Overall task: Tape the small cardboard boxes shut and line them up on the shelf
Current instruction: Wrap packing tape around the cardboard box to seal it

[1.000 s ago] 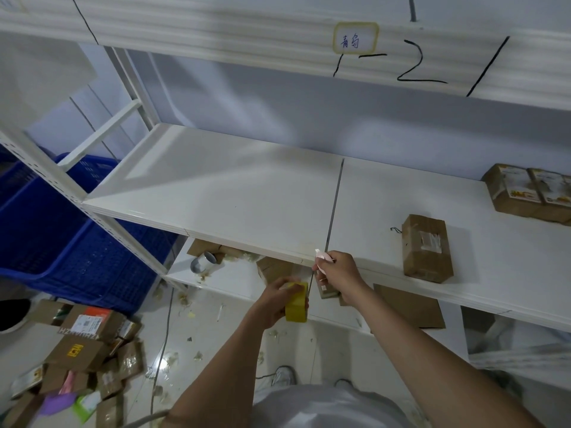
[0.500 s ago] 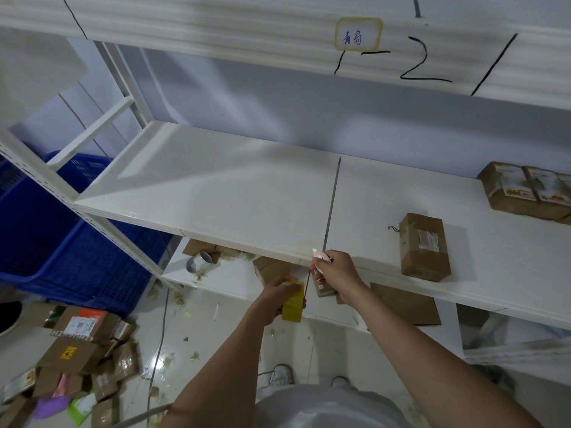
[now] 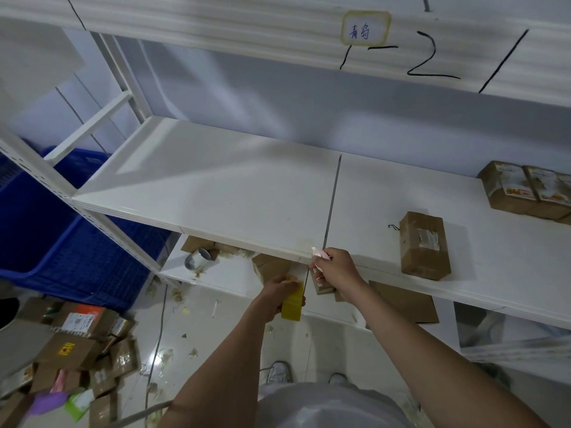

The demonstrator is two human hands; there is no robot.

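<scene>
My left hand (image 3: 273, 296) grips a yellow tape roll (image 3: 292, 304) just below the front edge of the white shelf (image 3: 247, 193). My right hand (image 3: 335, 268) is beside it at the shelf edge and pinches a small pink-white tool (image 3: 319, 254). A thin dark strip runs down between the two hands. A small cardboard box (image 3: 321, 284) shows under my right hand; whether the hand holds it is hidden. One taped brown box (image 3: 425, 245) lies on the shelf to the right. Two labelled boxes (image 3: 525, 193) sit side by side at the far right.
The lower shelf (image 3: 228, 279) carries a grey tape roll (image 3: 197, 259), cardboard pieces and scraps. Blue plastic crates (image 3: 61, 239) stand at the left behind the rack's upright. A heap of several small boxes (image 3: 71, 350) covers the floor at lower left. A cable crosses the littered floor.
Both hands keep the same hold and place at the shelf edge. Only the view has shifted slightly.
</scene>
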